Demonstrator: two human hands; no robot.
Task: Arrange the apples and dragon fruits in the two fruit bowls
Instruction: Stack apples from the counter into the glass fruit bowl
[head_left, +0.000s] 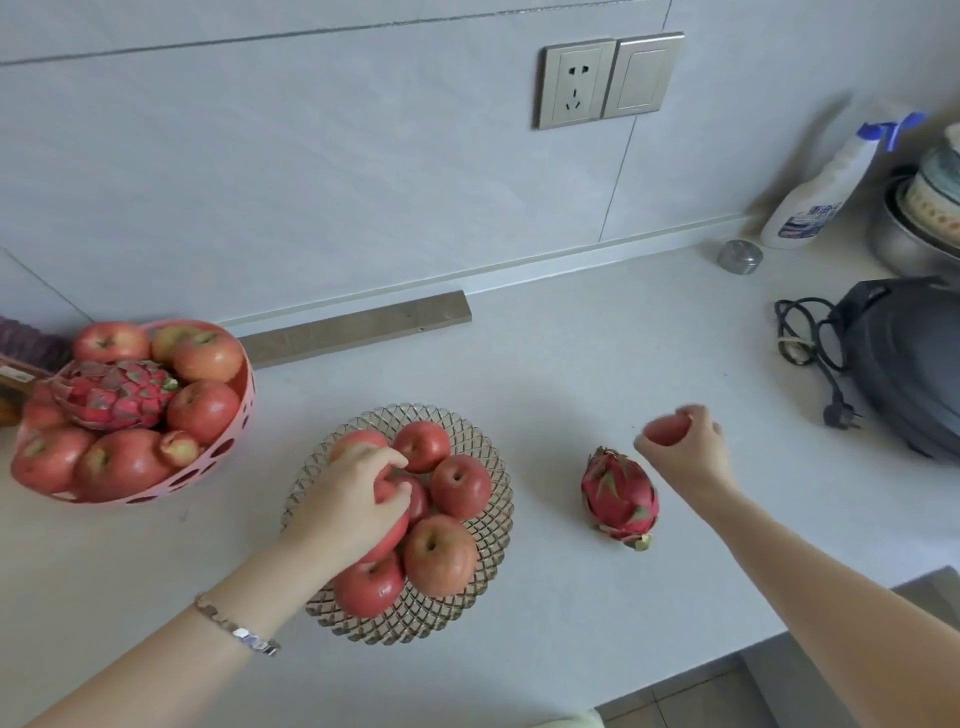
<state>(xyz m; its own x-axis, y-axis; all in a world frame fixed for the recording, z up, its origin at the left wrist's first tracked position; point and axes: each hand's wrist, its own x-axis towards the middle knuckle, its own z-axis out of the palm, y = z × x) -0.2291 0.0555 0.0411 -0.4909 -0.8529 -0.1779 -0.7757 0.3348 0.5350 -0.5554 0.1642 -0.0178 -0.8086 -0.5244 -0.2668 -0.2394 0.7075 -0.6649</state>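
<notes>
A glass fruit bowl (483, 545) in the middle of the counter holds several red apples (460, 486). My left hand (348, 499) reaches into it and grips one apple (395, 538) among the others. A pink perforated bowl (228, 441) at the left is heaped with several apples (205, 410) and one dragon fruit (117, 395) on top. A second dragon fruit (621, 499) lies on the counter right of the glass bowl. Just beyond it my right hand (685, 449) holds a red apple (665, 430) above the counter, fingers curled round it.
A black appliance (909, 364) with a coiled cord (810, 338) sits at the right. Behind it stand a spray bottle (815, 197), a small metal lid (740, 256) and stacked bowls (930, 208). A wall socket (576, 83) is above; a wooden strip (358, 327) lies along the backsplash.
</notes>
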